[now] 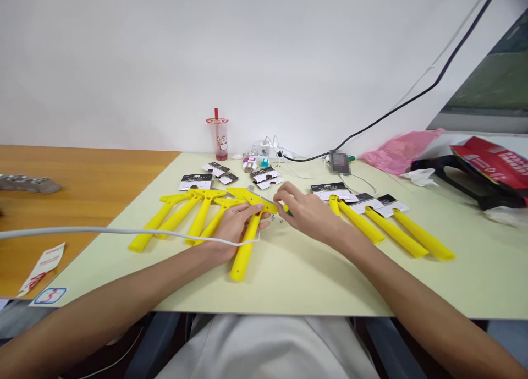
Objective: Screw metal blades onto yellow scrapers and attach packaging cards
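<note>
Mid-desk: one yellow plastic T-shaped scraper (252,231), held above the surface between two yellow groups, handle pointing near and slightly left, head on the far side. Left hand (231,225): grip closed round the neck, thumb on the head, fingers beneath. Right hand (308,208): grip pinching what looks like a small green-and-yellow tool (288,210) by the head's right end, mostly hidden; tip contact, cannot tell.

To do this well, I judge: pin the head firmly under the left thumb, keep the tool straight, press evenly. Small shiny metal pieces (273,218) lie near the right fingers; a careless wrist could scatter them. White cable (124,230) crosses before left wrist and handle; best not snagged.

Surface: pale green desk (297,283). Left, four yellow T-shaped scrapers (202,217); right, four long yellow handles (396,233) by black-and-white cards (195,183), more cards far. Clear plastic cup with red straw (221,141) far, near the white wall (124,65). Far right, crumpled pink plastic bag (400,150). Brown wooden table (124,158) adjoins left. Thick black cable (433,85) slants up rightward; window (490,87) at right edge.
</note>
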Tool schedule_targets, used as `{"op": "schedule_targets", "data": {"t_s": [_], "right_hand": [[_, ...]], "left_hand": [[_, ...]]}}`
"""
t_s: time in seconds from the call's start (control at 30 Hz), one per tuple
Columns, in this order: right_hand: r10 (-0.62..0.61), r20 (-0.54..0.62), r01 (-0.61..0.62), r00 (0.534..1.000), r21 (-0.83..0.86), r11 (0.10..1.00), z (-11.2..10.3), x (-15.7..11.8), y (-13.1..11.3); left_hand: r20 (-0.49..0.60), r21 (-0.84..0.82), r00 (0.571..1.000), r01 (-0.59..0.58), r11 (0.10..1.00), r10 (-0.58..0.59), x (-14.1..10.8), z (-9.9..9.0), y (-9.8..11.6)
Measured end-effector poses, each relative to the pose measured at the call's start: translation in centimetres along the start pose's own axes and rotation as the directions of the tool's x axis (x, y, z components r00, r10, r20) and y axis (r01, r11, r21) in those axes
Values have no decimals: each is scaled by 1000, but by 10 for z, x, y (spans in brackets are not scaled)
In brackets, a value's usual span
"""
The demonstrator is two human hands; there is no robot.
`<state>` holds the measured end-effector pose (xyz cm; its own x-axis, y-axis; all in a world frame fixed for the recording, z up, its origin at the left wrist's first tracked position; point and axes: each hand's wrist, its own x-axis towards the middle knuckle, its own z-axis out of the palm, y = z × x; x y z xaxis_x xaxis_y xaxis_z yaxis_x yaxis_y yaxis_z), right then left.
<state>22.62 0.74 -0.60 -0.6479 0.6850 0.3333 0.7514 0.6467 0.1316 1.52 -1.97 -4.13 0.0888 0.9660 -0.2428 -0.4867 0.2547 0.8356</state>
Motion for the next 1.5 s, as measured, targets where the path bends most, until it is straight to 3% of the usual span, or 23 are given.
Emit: {"op": "schedule_targets", "data": {"t_s": [0.17, 0.4, 0.57, 0.73, 1.07, 1.27, 1.5], "right_hand": [[-107, 80, 116, 991, -110, 987, 8, 0, -15], [-79, -4, 79, 997, 80, 994, 6, -5, -12], [-116, -42, 122, 992, 173, 977, 7, -10, -6], [-123, -89, 134, 988, 134, 982, 12, -10, 1], [-162, -217, 176, 963, 45, 983, 24, -13, 13], [-193, -230, 181, 954, -70, 981, 21, -13, 11], [-230, -286, 189, 930, -164, 968, 18, -15, 13]], "left_hand": [[12, 10, 1000, -6, 1000, 6, 0, 1, -1], [32, 22, 999, -12, 1000, 11, 0, -2, 0], [-4, 19, 1000, 13, 1000, -13, -2, -1, 4], [-11, 16, 1000, -20, 1000, 20, -4, 1, 9], [98, 133, 994, -62, 989, 49, -4, 0, 20], [155, 302, 980, -165, 939, 123, -2, -3, 21], [301, 357, 907, -393, 848, 294, -2, 0, 19]]}}
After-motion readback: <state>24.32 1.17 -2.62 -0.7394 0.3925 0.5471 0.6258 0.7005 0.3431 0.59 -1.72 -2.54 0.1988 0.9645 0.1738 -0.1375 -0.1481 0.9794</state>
